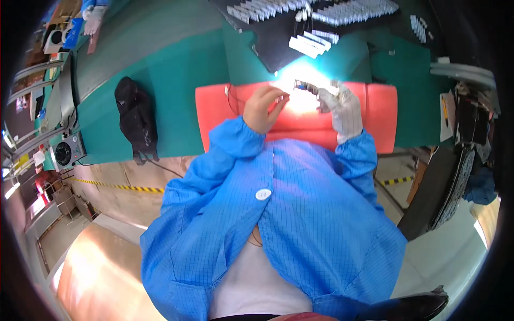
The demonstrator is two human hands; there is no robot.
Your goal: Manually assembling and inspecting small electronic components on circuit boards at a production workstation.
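My bare left hand point(263, 108) is closed in a pinch above the coral-red pad point(214, 107) on the bench edge. Whatever lies between its fingertips is too small to name. Gloved in white, my right hand point(344, 111) grips a small dark rectangular piece point(306, 86) with a shiny face, its free end toward my left hand. A short gap separates the piece from my left fingertips. Strong white light glares around both hands and washes out detail there.
White strip-like parts point(310, 44) lie on a black mat beyond my hands, with more rows farther back. A black cloth item point(137, 119) rests on the green bench point(182, 69) at left. Another person's gloved hand point(93, 22) shows at far left. A dark box point(436, 187) stands at right.
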